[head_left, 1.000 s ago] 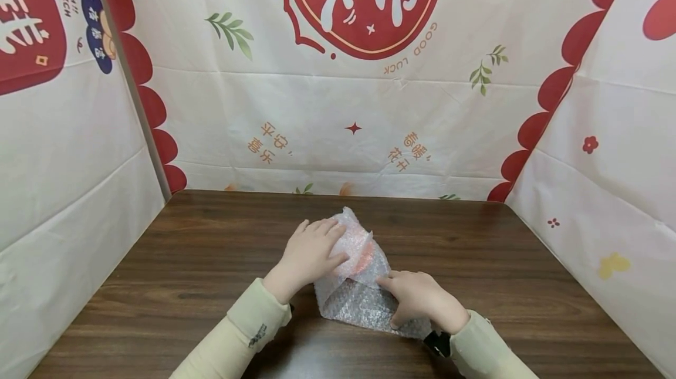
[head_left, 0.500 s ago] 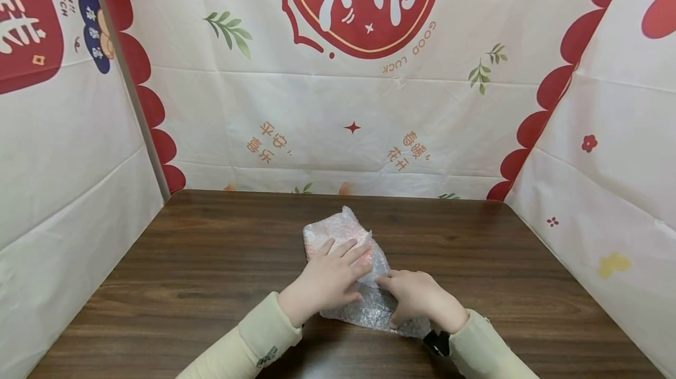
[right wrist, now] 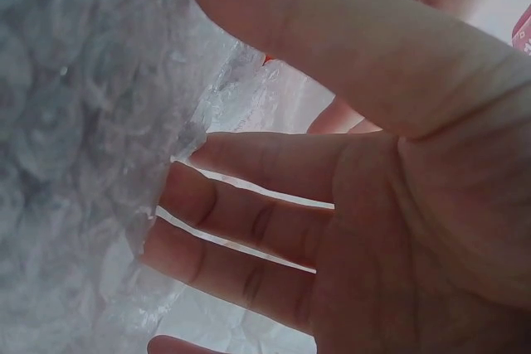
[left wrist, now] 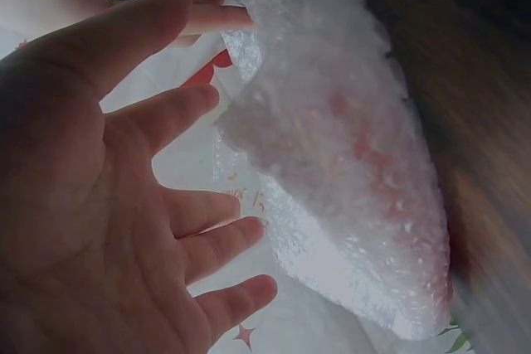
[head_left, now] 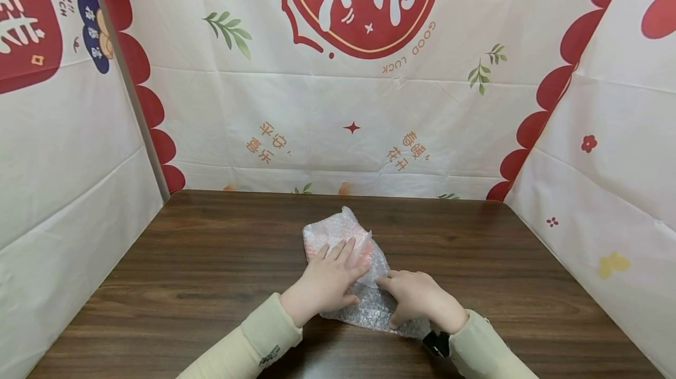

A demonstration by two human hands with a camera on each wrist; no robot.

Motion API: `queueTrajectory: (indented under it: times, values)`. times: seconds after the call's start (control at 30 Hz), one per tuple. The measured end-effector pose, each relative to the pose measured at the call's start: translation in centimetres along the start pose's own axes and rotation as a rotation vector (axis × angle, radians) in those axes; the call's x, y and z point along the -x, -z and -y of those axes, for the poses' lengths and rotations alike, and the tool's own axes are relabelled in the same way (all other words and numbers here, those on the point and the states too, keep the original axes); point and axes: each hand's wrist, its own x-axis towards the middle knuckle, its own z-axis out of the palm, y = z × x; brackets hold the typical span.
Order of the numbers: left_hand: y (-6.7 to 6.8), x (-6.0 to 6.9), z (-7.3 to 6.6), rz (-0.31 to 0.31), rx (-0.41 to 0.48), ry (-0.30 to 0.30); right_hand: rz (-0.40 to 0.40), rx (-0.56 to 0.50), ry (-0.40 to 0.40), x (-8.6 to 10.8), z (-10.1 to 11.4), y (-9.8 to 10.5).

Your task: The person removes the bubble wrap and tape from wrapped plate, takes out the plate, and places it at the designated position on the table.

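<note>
A folded sheet of bubble wrap [head_left: 338, 227] lies on the table around something pinkish red, whose kind I cannot tell through the plastic. Over its middle lies my left hand [head_left: 328, 278], fingers spread, with the fingertips on the upper fold. The left wrist view has this palm [left wrist: 108, 230] beside the bubble wrap [left wrist: 332, 105], nothing gripped. At the right side, my right hand [head_left: 422, 300] presses the lower flap, thumb toward the near edge. Its fairly straight fingers [right wrist: 257, 213] touch the bubble wrap [right wrist: 75, 147] in the right wrist view.
The dark wood-grain table [head_left: 222, 250] has a printed white cloth [head_left: 306, 97] hanging behind it and more cloth at both sides. A black strap [head_left: 437, 344] shows below the right wrist.
My left hand has moved right and toward me, from the wrap's upper left onto its middle, then slid slightly left. The right hand stays in place.
</note>
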Motion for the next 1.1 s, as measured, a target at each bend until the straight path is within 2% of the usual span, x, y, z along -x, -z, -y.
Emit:
queueTrajectory:
  times: [0.47,0.77,1.1]
  values:
    - [-0.49,0.00,-0.08,0.029,0.045,0.005,0.013,-0.022,-0.015,-0.02,0.01,-0.09]
    - [-0.45,-0.08,-0.28,0.030,0.009,0.013,0.005,-0.011,-0.009,-0.05,-0.03,-0.11]
    - [-0.20,0.13,-0.46,0.024,0.006,0.012,0.017,-0.024,-0.017,0.06,-0.05,-0.09]
